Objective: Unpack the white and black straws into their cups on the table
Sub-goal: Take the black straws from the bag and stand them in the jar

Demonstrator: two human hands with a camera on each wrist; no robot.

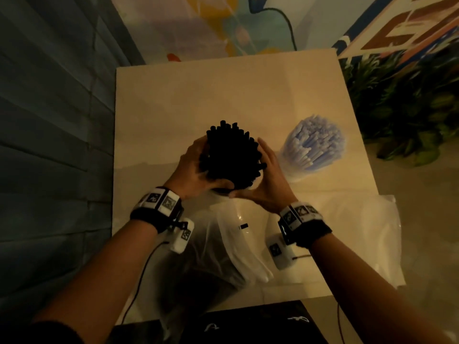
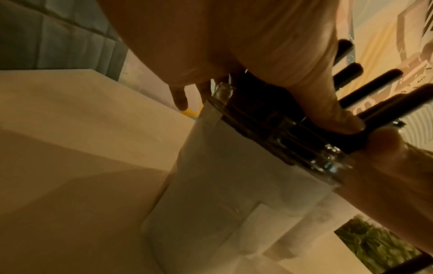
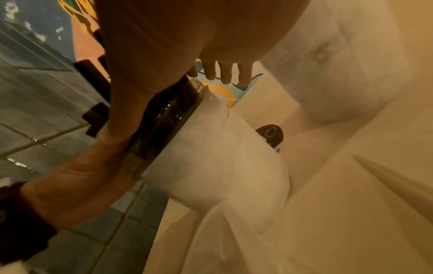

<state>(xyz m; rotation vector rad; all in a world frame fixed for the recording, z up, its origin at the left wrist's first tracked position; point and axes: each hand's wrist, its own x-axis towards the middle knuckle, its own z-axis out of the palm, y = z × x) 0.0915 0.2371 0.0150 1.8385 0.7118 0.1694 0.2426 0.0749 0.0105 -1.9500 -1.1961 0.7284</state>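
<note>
Now my left hand (image 1: 192, 170) wraps the black straws (image 1: 232, 155) and my right hand (image 1: 269, 175) presses flat against them as they stand in their cup (image 2: 234, 185) on the table (image 1: 173, 95). They seem light, slick and loose, so I'd hold the bundle near the rim.

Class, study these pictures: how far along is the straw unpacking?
Done: white straws stand in their cup. In hand: the left hand and right hand steady the black straws, already standing in the glass cup. Left: probably only settling them; whether the plastic bags hold more, I cannot tell.
</note>
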